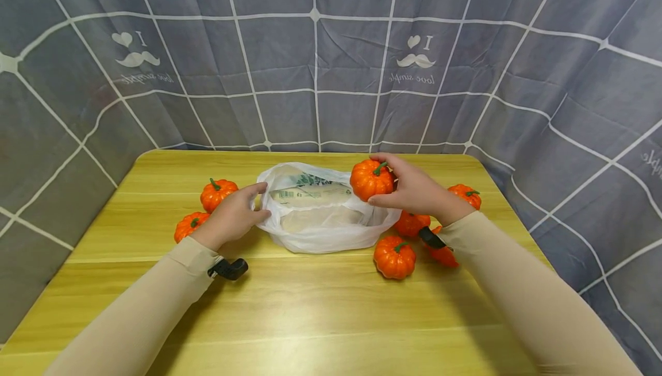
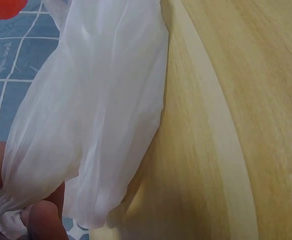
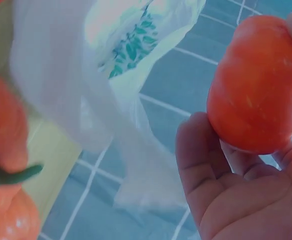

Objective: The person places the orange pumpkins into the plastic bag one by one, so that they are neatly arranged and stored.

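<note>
A white plastic bag [image 1: 323,238] with green print lies with its mouth spread wide in the middle of the table. At its left edge my left hand [image 1: 233,215] grips the rim; the left wrist view shows the thin plastic [image 2: 100,100] bunched between the fingers. My right hand [image 1: 416,189] holds a small orange pumpkin [image 1: 371,180] with a green stem, raised over the bag's right end. In the right wrist view, fingers and thumb surround that pumpkin [image 3: 258,85], and the printed bag [image 3: 130,50] is beside it.
Two pumpkins [image 1: 218,194] sit left of the bag, near my left hand. Several more lie to the right, one pumpkin [image 1: 395,257] in front and another pumpkin [image 1: 465,195] beyond my right wrist. A grey checked curtain [image 1: 310,77] hangs behind the wooden table [image 1: 310,318].
</note>
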`<state>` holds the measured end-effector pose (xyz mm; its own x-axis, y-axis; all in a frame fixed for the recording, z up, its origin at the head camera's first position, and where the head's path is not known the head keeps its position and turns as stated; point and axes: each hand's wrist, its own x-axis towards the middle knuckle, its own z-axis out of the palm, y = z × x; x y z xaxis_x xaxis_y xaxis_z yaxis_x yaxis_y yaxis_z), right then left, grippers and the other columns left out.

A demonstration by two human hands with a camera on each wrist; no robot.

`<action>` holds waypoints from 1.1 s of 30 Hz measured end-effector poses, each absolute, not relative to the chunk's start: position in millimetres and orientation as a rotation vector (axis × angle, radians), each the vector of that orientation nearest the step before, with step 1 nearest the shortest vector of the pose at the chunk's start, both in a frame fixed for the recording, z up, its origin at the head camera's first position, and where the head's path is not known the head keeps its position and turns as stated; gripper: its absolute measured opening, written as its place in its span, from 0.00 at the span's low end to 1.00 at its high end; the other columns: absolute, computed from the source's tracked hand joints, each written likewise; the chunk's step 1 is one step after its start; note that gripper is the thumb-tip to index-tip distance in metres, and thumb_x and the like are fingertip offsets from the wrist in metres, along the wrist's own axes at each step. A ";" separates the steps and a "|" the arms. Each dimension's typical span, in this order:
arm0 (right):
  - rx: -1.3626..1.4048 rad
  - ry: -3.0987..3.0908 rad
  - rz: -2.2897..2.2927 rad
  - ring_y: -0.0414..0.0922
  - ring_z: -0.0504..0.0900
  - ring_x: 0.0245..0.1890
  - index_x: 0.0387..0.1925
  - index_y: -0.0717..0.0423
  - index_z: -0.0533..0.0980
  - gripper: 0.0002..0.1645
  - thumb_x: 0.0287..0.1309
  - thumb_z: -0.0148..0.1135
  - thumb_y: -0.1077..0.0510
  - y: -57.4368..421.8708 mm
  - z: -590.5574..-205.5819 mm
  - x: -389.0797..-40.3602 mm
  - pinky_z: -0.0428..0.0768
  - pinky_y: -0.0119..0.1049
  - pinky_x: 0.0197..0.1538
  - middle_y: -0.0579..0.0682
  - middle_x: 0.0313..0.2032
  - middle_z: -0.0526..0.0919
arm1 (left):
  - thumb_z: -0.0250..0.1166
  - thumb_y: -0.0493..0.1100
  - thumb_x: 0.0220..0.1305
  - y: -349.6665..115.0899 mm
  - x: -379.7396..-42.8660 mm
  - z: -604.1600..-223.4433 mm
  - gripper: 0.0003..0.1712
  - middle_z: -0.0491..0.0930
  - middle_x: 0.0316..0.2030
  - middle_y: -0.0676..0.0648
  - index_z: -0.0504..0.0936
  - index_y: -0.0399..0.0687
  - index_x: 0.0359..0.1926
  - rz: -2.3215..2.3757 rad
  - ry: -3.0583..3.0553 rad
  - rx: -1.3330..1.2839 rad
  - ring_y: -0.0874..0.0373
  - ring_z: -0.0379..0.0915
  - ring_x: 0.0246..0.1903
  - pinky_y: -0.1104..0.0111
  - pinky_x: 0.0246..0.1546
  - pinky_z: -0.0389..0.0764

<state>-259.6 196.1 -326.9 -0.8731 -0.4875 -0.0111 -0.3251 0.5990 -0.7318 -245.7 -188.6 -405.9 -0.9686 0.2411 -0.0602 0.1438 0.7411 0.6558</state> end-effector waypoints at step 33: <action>-0.753 2.563 -0.899 0.52 0.78 0.64 0.78 0.57 0.60 0.57 0.53 0.80 0.54 72.7 -375.0 -298.9 0.75 0.45 0.73 0.56 0.67 0.77 | 0.68 0.42 0.71 -186.5 -244.6 -408.8 0.41 0.68 0.76 0.35 0.63 0.34 0.79 1.045 2.812 0.365 0.38 0.66 0.74 0.42 0.73 0.69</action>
